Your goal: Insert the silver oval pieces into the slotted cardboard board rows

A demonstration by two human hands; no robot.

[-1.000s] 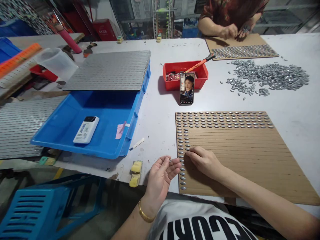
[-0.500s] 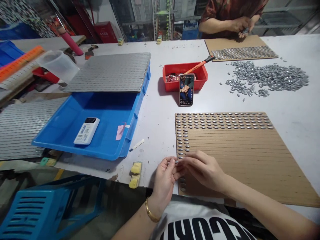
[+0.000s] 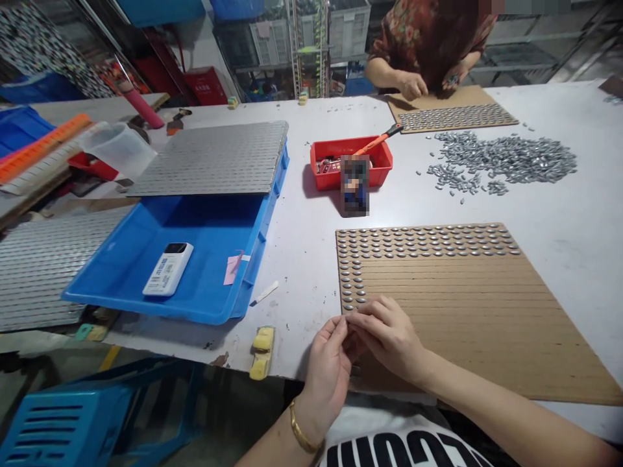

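Note:
My left hand [image 3: 331,357] and my right hand [image 3: 387,334] meet over the left edge of a grooved brown board [image 3: 462,311]. Their fingertips pinch together around a small silver oval piece, mostly hidden by the fingers. Matching silver oval pieces [image 3: 428,241] sit in rows along the board's far edge and in two columns down its left side. The lower part of those columns is largely covered by my hands. A gold bangle [image 3: 302,428] circles my left wrist.
Loose silver pieces [image 3: 511,155] lie heaped beyond the board. A phone [image 3: 355,188] leans on a red bin [image 3: 318,181]. At left, a blue tray [image 3: 117,259] holds a white power bank [image 3: 168,269] under a filled board [image 3: 214,159]. Across the table, a co-worker's hand [image 3: 413,84] hovers over another board.
My view has tilted up slightly. My hands stay together at the board's left edge, with the silver piece now less visible. The co-worker's hands have moved apart.

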